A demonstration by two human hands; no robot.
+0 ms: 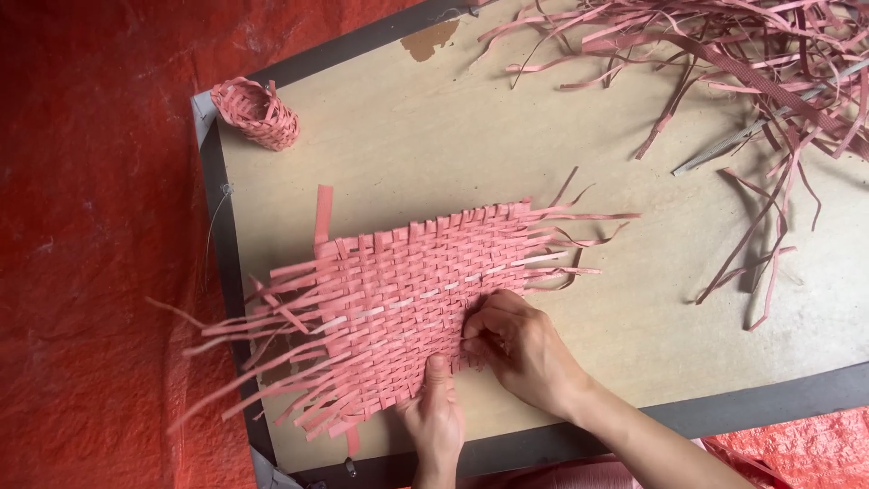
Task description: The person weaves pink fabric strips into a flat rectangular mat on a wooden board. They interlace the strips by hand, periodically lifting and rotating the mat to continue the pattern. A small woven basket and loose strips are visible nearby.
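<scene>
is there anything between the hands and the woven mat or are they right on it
Nothing visible stands between them. The left hand presses its thumb on the near edge of the woven mat, and the right hand has its fingertips on the strips beside it.

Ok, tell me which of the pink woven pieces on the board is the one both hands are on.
The flat woven mat at the board's near edge: the left hand and right hand press on it. The small woven basket sits untouched at the far corner.

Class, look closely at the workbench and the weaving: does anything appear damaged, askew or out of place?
Yes. The tabletop has a chipped patch near its far edge, where the pale surface has flaked off to brown. The woven mat lies skewed, its loose strips overhanging the table's left edge. A small woven basket lies tipped on its side.
</scene>
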